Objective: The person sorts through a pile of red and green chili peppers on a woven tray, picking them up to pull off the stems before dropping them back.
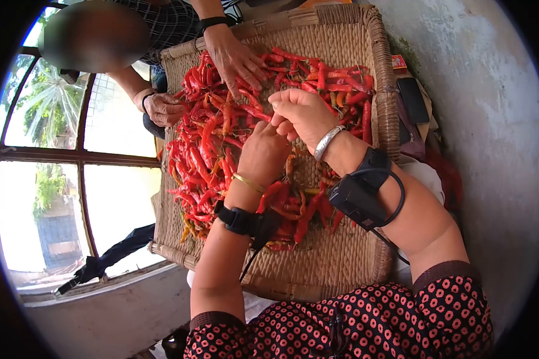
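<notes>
— What is held between the two hands, and where is it?

— A small piece of red chili (273, 121) seems to be pinched there, just above the middle of the woven tray (335, 263). It is mostly hidden by the fingers, so its shape cannot be told.

— How are the hands closed?

— The right hand (302, 113) is curled, with fingertips pressed together at the pinch point. The left hand (263, 152) is curled too and is touching the right one from below. Whether the left hand itself is grasping the piece cannot be told, because only its back is seen.

— What is worn on the arms?

— A silver bangle (327, 142) is seen on the right wrist and, lower on the forearm, a black strapped device (359, 194). A thin gold bangle (248, 182) and a black band (239, 220) are seen on the left wrist.

— And what lies around?

— A pile of red chilies (206, 149) is spread over the tray, under and beside both hands. At the far edge, two hands of another person are placed: one hand (236, 60) is laid flat on the chilies, the other hand (164, 109) is kept at the tray rim. A window (60, 179) is seen on one side and a pale wall (491, 119) on the other.
</notes>
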`<state>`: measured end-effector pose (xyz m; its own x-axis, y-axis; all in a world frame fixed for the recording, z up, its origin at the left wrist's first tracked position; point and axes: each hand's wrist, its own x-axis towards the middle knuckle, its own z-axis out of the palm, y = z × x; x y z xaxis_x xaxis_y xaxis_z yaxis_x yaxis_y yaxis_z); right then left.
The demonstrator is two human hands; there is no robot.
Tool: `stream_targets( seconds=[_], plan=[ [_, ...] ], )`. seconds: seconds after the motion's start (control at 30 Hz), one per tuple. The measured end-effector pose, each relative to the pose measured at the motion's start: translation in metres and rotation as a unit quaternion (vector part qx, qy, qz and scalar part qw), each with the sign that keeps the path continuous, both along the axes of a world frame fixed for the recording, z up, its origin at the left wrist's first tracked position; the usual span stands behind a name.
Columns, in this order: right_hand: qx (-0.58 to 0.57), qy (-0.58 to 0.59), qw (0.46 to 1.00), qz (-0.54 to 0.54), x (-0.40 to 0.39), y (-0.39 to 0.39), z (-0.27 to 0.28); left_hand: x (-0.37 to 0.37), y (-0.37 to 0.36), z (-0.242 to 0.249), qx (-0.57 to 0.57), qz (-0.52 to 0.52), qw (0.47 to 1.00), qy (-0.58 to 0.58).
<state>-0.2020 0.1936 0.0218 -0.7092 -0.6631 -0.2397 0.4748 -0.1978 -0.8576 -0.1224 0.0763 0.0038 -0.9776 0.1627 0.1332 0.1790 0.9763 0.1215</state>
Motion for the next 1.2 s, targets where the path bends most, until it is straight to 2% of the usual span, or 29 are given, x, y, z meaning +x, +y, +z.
stream_targets(
  seconds=[0.07, 0.1, 0.2, 0.27, 0.47, 0.53, 0.6, 0.67, 0.7, 0.73, 0.8, 0.83, 0.87, 0.9, 0.93, 0.97, 1.0, 1.07, 1.1, 1.13, 1.17, 1.2],
  plan=[
    [0.008, -0.005, 1.000, -0.013, 0.002, 0.000, 0.001, -0.007, 0.002, -0.011, -0.045, -0.007, 0.998, 0.043],
    [0.013, -0.001, 1.000, -0.008, 0.002, -0.001, 0.002, -0.010, 0.003, -0.015, -0.020, 0.008, 0.998, 0.062],
    [0.017, 0.009, 1.000, 0.003, 0.002, 0.000, 0.003, -0.010, 0.005, -0.017, -0.056, 0.049, 0.997, 0.018],
    [0.016, 0.014, 1.000, 0.012, 0.002, -0.003, 0.001, -0.012, -0.001, -0.028, -0.082, 0.058, 0.993, -0.065],
    [0.038, 0.014, 0.999, -0.005, 0.004, -0.002, 0.002, -0.004, -0.002, -0.015, -0.072, 0.043, 0.996, 0.004],
    [0.034, 0.017, 0.999, -0.023, 0.003, -0.002, 0.003, -0.002, 0.001, 0.000, -0.016, 0.101, 0.989, 0.110],
    [0.012, 0.023, 0.997, -0.066, 0.004, -0.003, 0.001, 0.002, 0.002, 0.018, 0.121, 0.171, 0.963, 0.171],
    [0.021, 0.033, 0.997, -0.065, 0.005, -0.004, 0.001, 0.005, 0.000, 0.036, 0.273, 0.219, 0.916, 0.198],
    [0.029, 0.041, 0.997, -0.065, 0.005, -0.005, 0.002, 0.007, -0.007, 0.037, 0.292, 0.234, 0.902, 0.217],
    [0.029, 0.042, 0.997, -0.064, 0.006, -0.005, 0.002, 0.007, -0.009, 0.043, 0.368, 0.259, 0.869, 0.204],
    [0.039, 0.036, 0.999, -0.005, 0.008, -0.005, 0.001, 0.006, -0.022, 0.041, 0.467, 0.250, 0.815, 0.234],
    [0.039, 0.037, 0.999, -0.004, 0.009, -0.005, 0.001, 0.005, -0.031, 0.040, 0.494, 0.228, 0.803, 0.243],
    [0.056, 0.035, 0.997, 0.045, 0.009, -0.005, 0.001, 0.006, -0.038, 0.040, 0.494, 0.229, 0.803, 0.243],
    [0.072, 0.033, 0.992, 0.094, 0.009, -0.004, 0.000, 0.006, -0.041, 0.046, 0.570, 0.246, 0.745, 0.243],
    [0.073, 0.033, 0.992, 0.095, 0.009, -0.005, 0.000, 0.007, -0.044, 0.050, 0.641, 0.262, 0.680, 0.240],
    [0.067, 0.040, 0.992, 0.094, 0.009, -0.005, 0.000, 0.006, -0.051, 0.048, 0.636, 0.254, 0.668, 0.290],
    [0.061, 0.045, 0.993, 0.095, 0.009, -0.006, -0.001, 0.005, -0.054, 0.043, 0.636, 0.255, 0.668, 0.289],
    [0.063, 0.047, 0.994, 0.080, 0.008, -0.004, 0.000, 0.004, -0.062, 0.033, 0.691, 0.341, 0.555, 0.314],
    [0.065, 0.048, 0.995, 0.064, 0.007, -0.005, 0.001, 0.008, -0.064, 0.023, 0.701, 0.368, 0.563, 0.237],
    [0.064, 0.047, 0.995, 0.064, 0.007, -0.006, 0.002, 0.011, -0.061, 0.009, 0.700, 0.368, 0.564, 0.237],
    [0.057, 0.043, 0.996, 0.056, 0.006, -0.006, 0.002, 0.012, -0.057, -0.006, 0.609, 0.337, 0.696, 0.174],
    [0.052, 0.037, 0.997, 0.047, 0.006, -0.004, 0.001, 0.013, -0.049, -0.009, 0.502, 0.296, 0.806, 0.105]
  ],
)
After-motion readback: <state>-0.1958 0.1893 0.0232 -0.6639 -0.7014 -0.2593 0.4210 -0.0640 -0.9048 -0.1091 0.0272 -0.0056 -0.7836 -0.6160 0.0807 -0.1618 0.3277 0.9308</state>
